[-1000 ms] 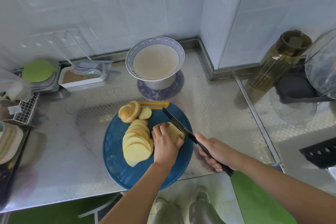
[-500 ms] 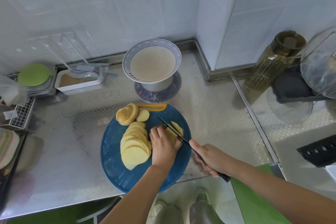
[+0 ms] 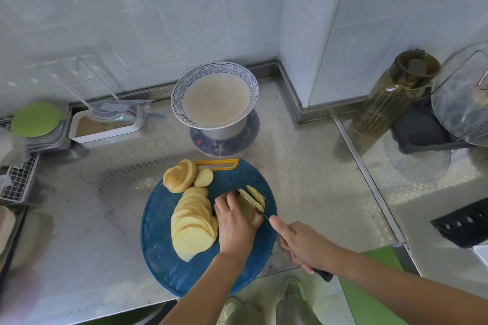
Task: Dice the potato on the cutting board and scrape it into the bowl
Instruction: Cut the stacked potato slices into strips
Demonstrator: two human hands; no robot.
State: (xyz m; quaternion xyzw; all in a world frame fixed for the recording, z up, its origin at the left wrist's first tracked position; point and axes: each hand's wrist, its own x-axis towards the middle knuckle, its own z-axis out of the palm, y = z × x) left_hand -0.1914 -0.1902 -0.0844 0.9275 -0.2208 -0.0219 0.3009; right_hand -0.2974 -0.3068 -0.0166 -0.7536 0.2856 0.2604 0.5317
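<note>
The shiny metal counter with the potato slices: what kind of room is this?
Most likely a kitchen: a steel counter against white tiled walls, a round blue cutting board with pale yellow potato slices, and a blue-rimmed ceramic bowl.

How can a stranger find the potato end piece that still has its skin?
Look at the round blue plastic cutting board on the steel counter, then at its far edge beside the yellow handle. There lies the domed potato end piece, left of a small pale slice. Unlike the fanned flat slices nearby, it alone shows brownish skin.
</note>
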